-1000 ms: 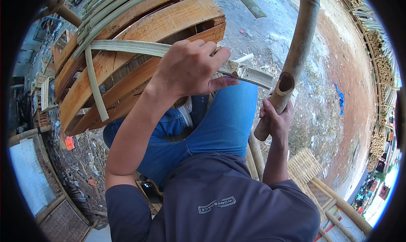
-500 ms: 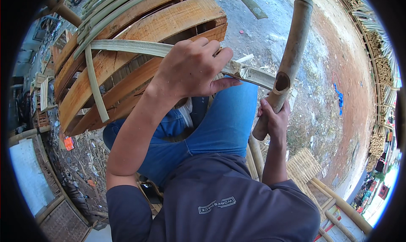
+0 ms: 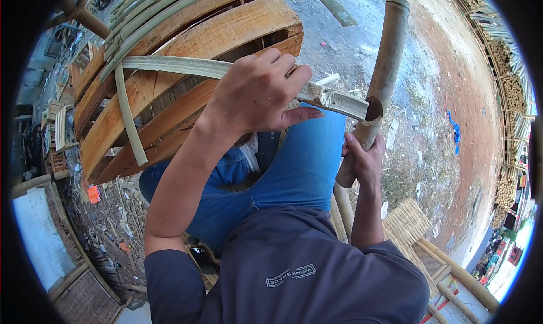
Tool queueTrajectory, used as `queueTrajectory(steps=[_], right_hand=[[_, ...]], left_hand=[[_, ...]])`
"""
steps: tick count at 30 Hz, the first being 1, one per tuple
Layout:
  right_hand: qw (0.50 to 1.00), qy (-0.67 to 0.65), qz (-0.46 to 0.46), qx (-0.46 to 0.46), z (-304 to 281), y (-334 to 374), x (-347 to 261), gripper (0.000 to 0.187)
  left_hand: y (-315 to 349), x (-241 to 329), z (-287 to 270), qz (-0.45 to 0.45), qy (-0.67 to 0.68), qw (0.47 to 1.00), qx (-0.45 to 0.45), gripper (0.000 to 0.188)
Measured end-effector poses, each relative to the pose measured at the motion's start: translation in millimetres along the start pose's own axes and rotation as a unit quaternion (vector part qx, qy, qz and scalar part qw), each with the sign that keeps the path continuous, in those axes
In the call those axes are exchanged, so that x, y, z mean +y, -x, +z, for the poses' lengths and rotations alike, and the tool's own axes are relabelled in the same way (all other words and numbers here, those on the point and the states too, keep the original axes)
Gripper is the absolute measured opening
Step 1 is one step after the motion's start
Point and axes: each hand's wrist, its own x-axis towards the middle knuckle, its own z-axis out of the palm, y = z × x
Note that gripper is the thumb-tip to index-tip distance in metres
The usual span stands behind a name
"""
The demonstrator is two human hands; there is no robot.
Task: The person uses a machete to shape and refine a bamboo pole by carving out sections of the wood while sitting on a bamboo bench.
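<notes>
My left hand (image 3: pixel 260 92) is closed around a long split bamboo strip (image 3: pixel 175 65), which runs from the wooden slatted bench on the left toward the right. In my right hand (image 3: pixel 366 157) is a bamboo tube (image 3: pixel 390 52), gripped near its lower end and leaning slightly to the right at the top. An oval hole (image 3: pixel 374 109) is cut in the tube's side just above that hand. The strip's right end meets the hole's left edge; whether it goes inside, I cannot tell. Both hands are over and beside my jeans-covered knee.
Several bamboo strips (image 3: pixel 153 13) lie on the slatted wooden bench (image 3: pixel 243 27), with a short strip (image 3: pixel 129 114) hanging across its near side. A bamboo pole (image 3: pixel 332 4) lies on the ground beyond. Blue plastic (image 3: pixel 454 132) is at right, and a woven bamboo piece (image 3: pixel 406 222) lies beside me.
The bamboo tube has shifted a little left and tilted more upright, bringing its hole against the strip's end. My left hand and the strip have barely moved.
</notes>
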Motion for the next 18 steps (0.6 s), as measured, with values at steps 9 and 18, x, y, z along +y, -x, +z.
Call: queueTrajectory(steps=[9,18], right_hand=[[1.0,0.012,0.0,0.004,2.1,0.5,3.0,0.029],[1.0,0.003,-0.004,0.02,5.9,-0.8,6.6,0.032]], left_hand=[[0.8,0.5,0.0,-0.005,0.025,1.0,-0.006,0.064],[-1.0,2.1,-1.5,0.008,0.012,1.0,-0.007,0.065]])
